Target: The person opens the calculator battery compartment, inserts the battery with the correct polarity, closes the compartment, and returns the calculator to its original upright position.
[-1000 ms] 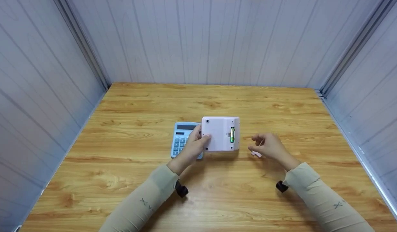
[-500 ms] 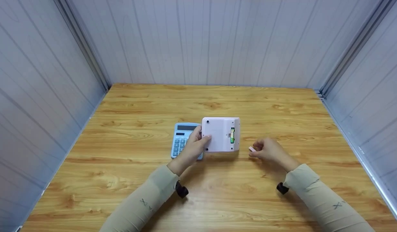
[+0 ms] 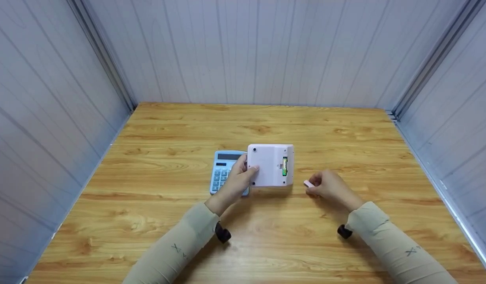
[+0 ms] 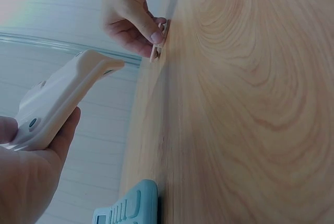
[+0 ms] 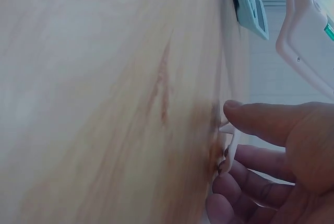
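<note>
My left hand (image 3: 238, 177) grips a pale pink calculator (image 3: 266, 165) by its left edge, its back turned up, thumb on the back. Near its right side a slot lies uncovered, with a green battery (image 3: 285, 166) in it. Over to the right, my right hand (image 3: 330, 186) pinches a small pale pink battery cover (image 3: 308, 184) between thumb and fingers, close over the table. The right wrist view shows small tabs on this cover (image 5: 232, 148). In the left wrist view the pink calculator (image 4: 60, 98) is held tilted, above the table.
A light blue calculator (image 3: 220, 177) lies face up on the wooden table (image 3: 180, 130), partly hidden behind my left hand and the pink calculator. Pale panelled walls (image 3: 243, 51) stand at the back and both sides. A black wrist device (image 3: 223, 233) hangs below my left sleeve.
My right fingers have picked at the cover and turned it; it now juts out leftward from the fingertips. The left hand and pink calculator have stayed nearly still.
</note>
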`<action>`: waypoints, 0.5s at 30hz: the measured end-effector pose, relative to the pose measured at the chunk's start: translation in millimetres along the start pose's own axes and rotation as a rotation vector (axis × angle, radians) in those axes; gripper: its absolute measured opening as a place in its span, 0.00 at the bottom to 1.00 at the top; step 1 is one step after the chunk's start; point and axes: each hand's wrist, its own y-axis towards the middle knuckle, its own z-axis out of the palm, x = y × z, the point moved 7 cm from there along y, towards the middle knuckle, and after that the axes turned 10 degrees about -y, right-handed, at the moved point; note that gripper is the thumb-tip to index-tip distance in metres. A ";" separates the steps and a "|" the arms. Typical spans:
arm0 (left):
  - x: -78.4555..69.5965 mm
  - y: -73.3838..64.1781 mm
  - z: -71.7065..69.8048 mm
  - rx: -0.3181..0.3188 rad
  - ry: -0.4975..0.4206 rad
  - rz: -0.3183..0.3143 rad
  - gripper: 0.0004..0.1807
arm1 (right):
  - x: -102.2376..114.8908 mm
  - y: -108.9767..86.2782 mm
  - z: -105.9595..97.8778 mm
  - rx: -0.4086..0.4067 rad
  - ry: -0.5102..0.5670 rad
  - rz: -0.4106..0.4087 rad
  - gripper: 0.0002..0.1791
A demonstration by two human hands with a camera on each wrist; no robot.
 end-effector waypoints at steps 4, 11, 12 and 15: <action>0.8 -0.1 0.6 0.006 0.004 0.017 0.26 | 0.5 0.4 -0.5 -0.018 -0.024 -0.005 0.12; 1.2 0.3 -0.5 0.001 0.005 0.004 0.26 | 1.8 -1.7 -4.8 -0.005 0.050 0.052 0.15; 1.2 0.5 -0.9 -0.001 0.003 0.002 0.26 | 3.2 -1.7 -6.7 -0.014 0.062 0.046 0.15; 1.3 0.8 -1.8 -0.005 0.000 -0.006 0.26 | 8.7 -0.8 -13.9 -0.076 0.052 0.002 0.14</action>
